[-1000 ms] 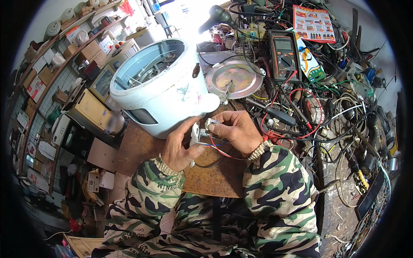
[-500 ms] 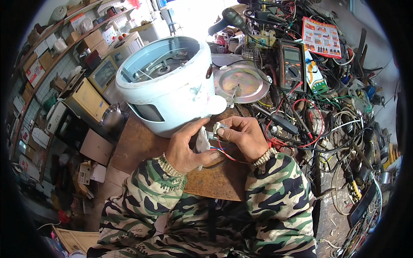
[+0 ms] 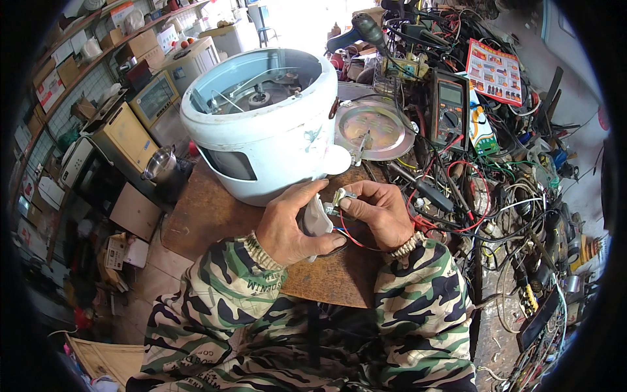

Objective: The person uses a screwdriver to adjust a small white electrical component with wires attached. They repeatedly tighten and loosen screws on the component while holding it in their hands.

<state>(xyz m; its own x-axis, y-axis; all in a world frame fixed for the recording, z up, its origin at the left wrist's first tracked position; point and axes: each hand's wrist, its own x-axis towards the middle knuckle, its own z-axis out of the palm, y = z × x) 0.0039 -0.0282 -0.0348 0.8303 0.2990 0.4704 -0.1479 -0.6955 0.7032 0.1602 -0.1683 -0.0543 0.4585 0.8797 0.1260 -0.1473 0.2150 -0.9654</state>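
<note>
A pale blue rice-cooker body (image 3: 261, 124) stands upside down on the wooden bench (image 3: 209, 215), its open base showing inner parts. Just in front of it my left hand (image 3: 294, 222) grips a white plastic part (image 3: 318, 219) with red and blue wires (image 3: 349, 238) trailing from it. My right hand (image 3: 379, 212) pinches a small metal connector (image 3: 341, 196) at the top of that part. The two hands touch each other.
A round metal plate (image 3: 372, 127) lies behind the hands. A multimeter (image 3: 447, 108) and a tangle of cables and tools (image 3: 516, 196) crowd the right side. Shelves with boxes and old appliances (image 3: 124, 130) fill the left.
The view has shifted so the cooker and hands sit slightly lower in the picture. My hands stay together on the white part, fingers shifting a little at the connector.
</note>
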